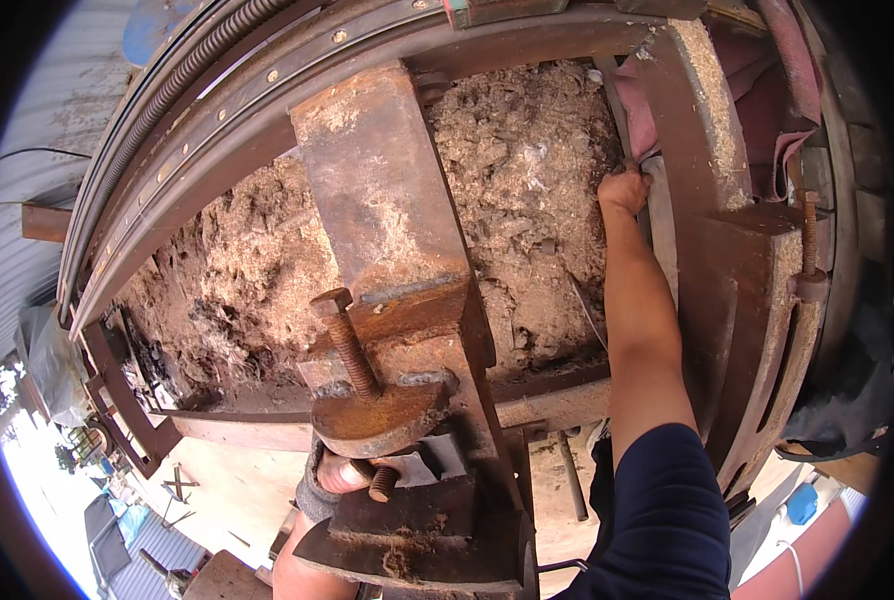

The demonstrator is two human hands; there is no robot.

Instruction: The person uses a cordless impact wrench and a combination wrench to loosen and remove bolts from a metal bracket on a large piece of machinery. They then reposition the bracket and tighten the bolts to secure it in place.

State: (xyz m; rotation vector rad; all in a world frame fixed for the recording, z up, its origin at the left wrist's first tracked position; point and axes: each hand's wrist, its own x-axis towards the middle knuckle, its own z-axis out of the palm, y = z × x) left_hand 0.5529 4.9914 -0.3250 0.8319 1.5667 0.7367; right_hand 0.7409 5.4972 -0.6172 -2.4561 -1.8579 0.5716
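My right arm, in a dark blue sleeve, reaches over a rusty steel frame point(712, 235). At its end my right hand point(624, 190) is closed beside a pale board point(661, 215) along the frame's right inner side; what its fingers hold is hidden. My left hand point(339, 474) shows only in part, below a round rusty plate point(382, 413) and beside the lower end of a bolt point(383, 486). A grey band point(314, 492) wraps it; most of its fingers are hidden behind the metal. Sawdust-covered, lumpy brown material point(527, 190) fills the frame.
A thick steel beam point(372, 190) crosses the frame's middle, with a tall bolt point(347, 345) standing on its near end. A ribbed hose point(162, 105) curves along the far left rail. Reddish cloth point(767, 90) hangs at the far right. Below lies a sawdust-coloured floor point(237, 470).
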